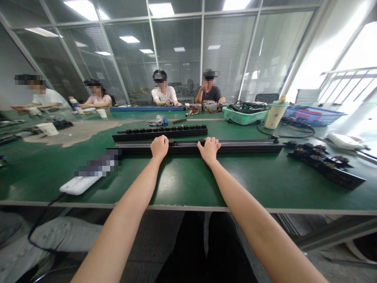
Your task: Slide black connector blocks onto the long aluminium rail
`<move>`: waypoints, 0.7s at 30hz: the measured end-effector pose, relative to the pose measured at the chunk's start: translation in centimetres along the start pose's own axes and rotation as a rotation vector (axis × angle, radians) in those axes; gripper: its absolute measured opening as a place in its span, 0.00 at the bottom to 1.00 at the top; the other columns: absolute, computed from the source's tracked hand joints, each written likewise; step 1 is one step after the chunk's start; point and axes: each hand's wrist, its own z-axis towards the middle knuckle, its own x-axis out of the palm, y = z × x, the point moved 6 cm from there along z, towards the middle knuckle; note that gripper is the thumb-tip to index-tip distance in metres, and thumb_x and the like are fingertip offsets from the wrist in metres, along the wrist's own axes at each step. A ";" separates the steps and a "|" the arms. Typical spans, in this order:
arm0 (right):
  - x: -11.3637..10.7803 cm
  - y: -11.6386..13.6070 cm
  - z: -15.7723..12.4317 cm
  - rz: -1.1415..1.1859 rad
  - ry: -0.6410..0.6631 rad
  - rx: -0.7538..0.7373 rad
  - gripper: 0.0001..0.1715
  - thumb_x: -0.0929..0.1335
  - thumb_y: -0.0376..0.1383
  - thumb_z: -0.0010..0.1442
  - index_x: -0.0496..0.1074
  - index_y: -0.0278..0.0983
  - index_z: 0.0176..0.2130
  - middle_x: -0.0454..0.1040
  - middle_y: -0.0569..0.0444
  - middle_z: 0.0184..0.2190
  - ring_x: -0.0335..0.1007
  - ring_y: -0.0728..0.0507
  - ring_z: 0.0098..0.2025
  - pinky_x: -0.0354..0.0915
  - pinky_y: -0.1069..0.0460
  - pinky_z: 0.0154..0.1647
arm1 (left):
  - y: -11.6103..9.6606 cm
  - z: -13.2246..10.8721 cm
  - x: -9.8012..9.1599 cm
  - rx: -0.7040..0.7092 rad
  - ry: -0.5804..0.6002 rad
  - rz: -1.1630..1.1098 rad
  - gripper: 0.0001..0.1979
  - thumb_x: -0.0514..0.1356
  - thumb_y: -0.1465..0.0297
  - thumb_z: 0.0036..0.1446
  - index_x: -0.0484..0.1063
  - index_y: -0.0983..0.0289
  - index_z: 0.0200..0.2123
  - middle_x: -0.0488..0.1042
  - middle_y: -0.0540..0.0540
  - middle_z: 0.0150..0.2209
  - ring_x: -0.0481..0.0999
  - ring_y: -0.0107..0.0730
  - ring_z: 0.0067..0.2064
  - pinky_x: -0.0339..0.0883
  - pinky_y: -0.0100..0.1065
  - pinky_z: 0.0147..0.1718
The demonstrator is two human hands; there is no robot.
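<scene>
My left hand (159, 147) and my right hand (209, 150) both curl over a long black metal rail (244, 147) lying crosswise on the green workbench (188, 184). Small black knobs sit on the rail close to each hand. Just beyond it lies a parallel black bar (160, 134) with a row of several black knobs. To the right, a shorter black bar with knobs (326, 171) lies at an angle. A white power strip (79, 185) rests near the bench's front edge, left of my left arm.
Several co-workers sit along the far side, with cables, circuit boards, a green basket of wires (245, 115), a beige bottle (275, 114) and a blue crate (313, 116) on the bench. A black cable hangs off the front edge at left.
</scene>
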 end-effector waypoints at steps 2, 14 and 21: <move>-0.1 0.0 0.0 -0.008 0.000 0.000 0.19 0.65 0.46 0.67 0.70 0.33 0.45 0.70 0.38 0.49 0.60 0.31 0.54 0.54 0.39 0.55 | 0.0 0.0 0.0 0.000 0.000 0.001 0.20 0.42 0.64 0.72 0.74 0.59 0.43 0.80 0.60 0.44 0.76 0.44 0.48 0.63 0.38 0.40; 0.0 0.2 -0.4 0.004 -0.070 -0.006 0.18 0.64 0.45 0.66 0.72 0.34 0.46 0.68 0.38 0.49 0.59 0.32 0.52 0.54 0.40 0.53 | -0.2 -0.3 -0.6 -0.016 0.026 -0.021 0.20 0.43 0.65 0.72 0.74 0.59 0.43 0.79 0.61 0.44 0.76 0.44 0.49 0.64 0.37 0.42; -0.3 0.0 0.0 0.039 -0.043 -0.004 0.16 0.65 0.44 0.65 0.73 0.34 0.44 0.66 0.39 0.50 0.57 0.33 0.53 0.53 0.39 0.54 | -0.2 -0.2 -0.5 -0.014 0.021 -0.006 0.20 0.43 0.64 0.71 0.74 0.60 0.43 0.80 0.61 0.44 0.76 0.45 0.49 0.64 0.38 0.41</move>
